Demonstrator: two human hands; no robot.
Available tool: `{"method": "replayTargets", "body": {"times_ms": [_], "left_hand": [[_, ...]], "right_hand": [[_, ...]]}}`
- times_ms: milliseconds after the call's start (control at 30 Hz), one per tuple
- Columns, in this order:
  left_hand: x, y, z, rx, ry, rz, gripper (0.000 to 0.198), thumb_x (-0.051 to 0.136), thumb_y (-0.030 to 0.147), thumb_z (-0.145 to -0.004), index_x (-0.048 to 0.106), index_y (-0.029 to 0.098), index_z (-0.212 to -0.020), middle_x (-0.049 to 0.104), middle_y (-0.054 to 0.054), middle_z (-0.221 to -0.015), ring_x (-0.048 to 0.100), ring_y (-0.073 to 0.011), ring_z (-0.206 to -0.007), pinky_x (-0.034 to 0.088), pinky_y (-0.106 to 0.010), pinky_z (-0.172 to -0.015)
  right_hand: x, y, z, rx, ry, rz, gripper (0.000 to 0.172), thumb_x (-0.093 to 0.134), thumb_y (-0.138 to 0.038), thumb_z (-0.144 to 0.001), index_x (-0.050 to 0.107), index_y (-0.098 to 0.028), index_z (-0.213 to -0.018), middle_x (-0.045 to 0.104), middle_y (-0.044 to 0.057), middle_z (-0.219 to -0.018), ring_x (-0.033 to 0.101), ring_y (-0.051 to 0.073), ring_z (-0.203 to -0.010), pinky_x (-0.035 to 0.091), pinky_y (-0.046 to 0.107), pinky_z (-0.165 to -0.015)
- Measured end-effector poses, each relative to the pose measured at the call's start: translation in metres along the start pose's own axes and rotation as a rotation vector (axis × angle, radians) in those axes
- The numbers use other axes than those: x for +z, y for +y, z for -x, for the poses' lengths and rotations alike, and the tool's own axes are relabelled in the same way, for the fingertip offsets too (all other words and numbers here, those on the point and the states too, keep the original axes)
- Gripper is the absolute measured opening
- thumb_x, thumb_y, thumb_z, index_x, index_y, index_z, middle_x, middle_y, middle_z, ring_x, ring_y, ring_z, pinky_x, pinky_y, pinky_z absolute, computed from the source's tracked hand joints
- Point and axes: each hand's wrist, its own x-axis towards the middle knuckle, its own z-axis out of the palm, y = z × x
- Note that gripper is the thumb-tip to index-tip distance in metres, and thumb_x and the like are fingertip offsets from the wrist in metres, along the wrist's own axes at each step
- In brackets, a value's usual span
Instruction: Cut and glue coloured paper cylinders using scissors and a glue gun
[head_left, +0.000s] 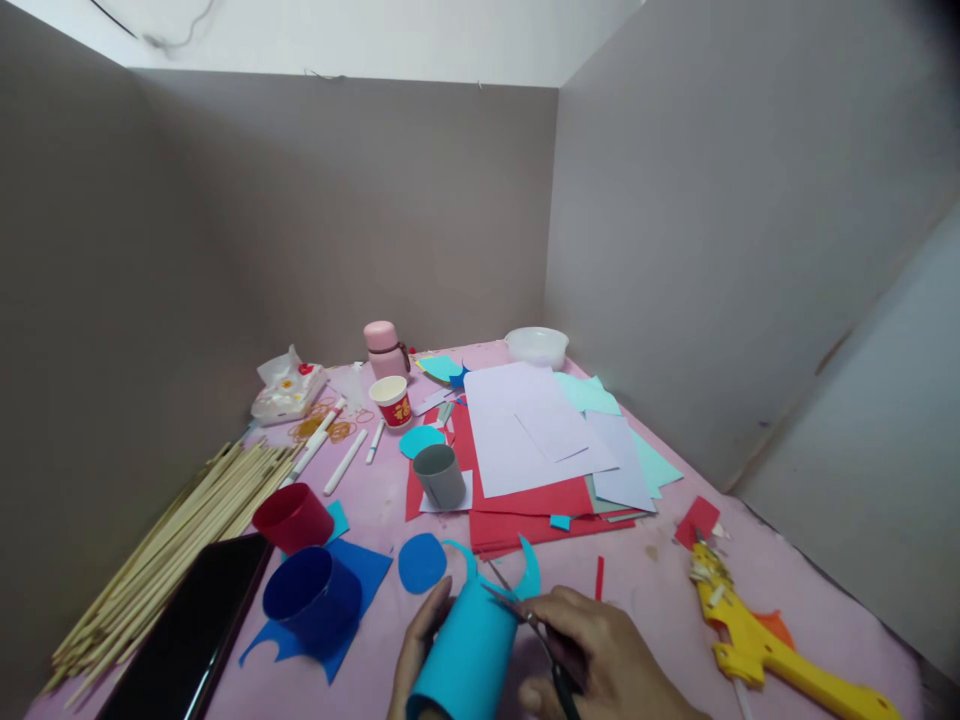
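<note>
Cyan paper tube [466, 650]: in the head view, low in the middle, tilted with its near opening toward the wearer; whether it touches the table [652, 600] I cannot tell.
Left hand [429, 635]: fingers curled round the tube's left side, holding it; some skin also shows in the near opening.
Right hand [589, 640]: fingers closed on the dark handles of the scissors [531, 620], at the tube's right.
Blades: slightly parted, at the tube's far end.
Curved cyan points [532, 572]: two, rising beyond the far end like horns.
Weight: probably very light, so a small push from the blades could shift it.
Stiffness: likely thin card or paper, springy along its length but easily dented across the wall.
Surface: looks smooth and matt; it should grip well dry.
Fragile spot: the narrow points look likeliest to bend or tear.
Best hold: round the middle or near end, lightly, ideally with a finger inside backing the wall, clear of the blades.
Neighbours: a blue paper disc [422, 564] just beyond the left hand, a blue paper tube [313, 600] farther left, a yellow glue gun [765, 650] well apart at right.
</note>
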Motion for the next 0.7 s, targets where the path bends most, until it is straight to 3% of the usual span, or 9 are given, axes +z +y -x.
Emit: {"method": "replayTargets", "body": {"times_ms": [267, 400, 500, 600, 700], "left_hand": [[-0.002, 0.013, -0.001, -0.048, -0.082, -0.024, 0.030, 0.063, 0.033, -0.072, 0.070, 0.025, -0.101, 0.075, -0.005, -0.100, 0.057, -0.0358, -0.116, 0.041, -0.048, -0.103], [0.000, 0.016, 0.003, -0.020, 0.010, 0.000, 0.029, 0.064, 0.037, -0.071, 0.071, 0.024, -0.096, 0.074, -0.008, -0.102, 0.057, -0.0379, -0.114, 0.041, -0.051, -0.103], [0.001, 0.022, 0.009, 0.015, 0.020, 0.021, 0.028, 0.066, 0.040, -0.069, 0.071, 0.024, -0.092, 0.074, -0.007, -0.098, 0.060, -0.0365, -0.110, 0.043, -0.049, -0.101], [0.003, 0.034, 0.011, -0.011, -0.099, 0.019, 0.022, 0.067, 0.041, -0.070, 0.071, 0.024, -0.083, 0.075, -0.005, -0.084, 0.065, -0.0335, -0.100, 0.048, -0.046, -0.096], [0.006, 0.046, 0.010, -0.107, -0.251, 0.010, 0.024, 0.063, 0.044, -0.074, 0.068, 0.022, -0.066, 0.072, -0.004, -0.067, 0.069, -0.0331, -0.087, 0.052, -0.047, -0.089]], "right_hand": [[0.003, 0.004, 0.000, -0.012, 0.018, -0.138, 0.055, 0.059, -0.068, -0.068, 0.073, -0.018, -0.087, 0.051, 0.000, -0.060, 0.043, 0.014, -0.052, 0.028, 0.024, -0.050], [0.004, 0.003, -0.002, 0.035, -0.028, -0.220, 0.058, 0.060, -0.068, -0.068, 0.073, -0.015, -0.089, 0.047, -0.002, -0.056, 0.037, 0.012, -0.048, 0.029, 0.024, -0.049], [0.004, 0.002, -0.002, 0.017, -0.058, -0.306, 0.059, 0.061, -0.067, -0.068, 0.071, -0.017, -0.098, 0.055, 0.001, -0.067, 0.044, 0.014, -0.055, 0.037, 0.025, -0.053], [0.001, 0.002, 0.000, -0.028, -0.090, -0.429, 0.065, 0.063, -0.066, -0.068, 0.064, -0.021, -0.114, 0.060, 0.007, -0.092, 0.054, 0.022, -0.079, 0.045, 0.030, -0.072], [-0.005, 0.001, 0.004, 0.024, -0.241, -0.613, 0.064, 0.064, -0.063, -0.070, 0.061, -0.021, -0.118, 0.061, 0.007, -0.096, 0.056, 0.024, -0.089, 0.045, 0.033, -0.080]]}}
